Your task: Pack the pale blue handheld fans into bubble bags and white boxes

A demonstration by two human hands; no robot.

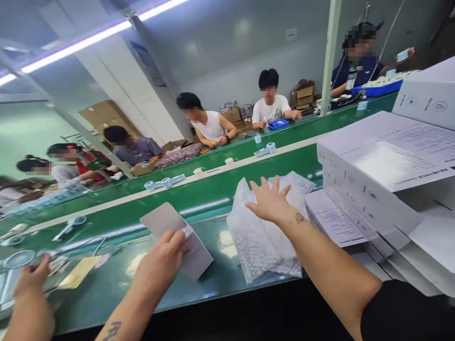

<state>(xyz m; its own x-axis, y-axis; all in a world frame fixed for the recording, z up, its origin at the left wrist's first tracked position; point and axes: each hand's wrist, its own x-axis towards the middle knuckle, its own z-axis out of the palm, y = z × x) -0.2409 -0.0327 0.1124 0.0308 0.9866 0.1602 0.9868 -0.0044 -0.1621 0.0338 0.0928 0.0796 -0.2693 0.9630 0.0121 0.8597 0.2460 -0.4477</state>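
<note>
My left hand (165,258) is closed around the edge of a small white carton (195,258), whose flap stands raised and tilted to the left. My right hand (272,201) has its fingers spread over a pile of clear bubble wrap bags (254,246); whether the palm presses on them I cannot tell. The bags lie on the green bench top (216,289), to the right of the carton. Directly right of the bags, white printed boxes (337,218) are stacked, several of them with open ends.
A co-worker's hand (33,279) is at the far left, beside light blue parts and a yellowish card (80,272). Beyond the bench runs a green conveyor (209,189) carrying light blue handheld devices (165,182). Several people sit along its far side. A pole (329,61) stands behind it.
</note>
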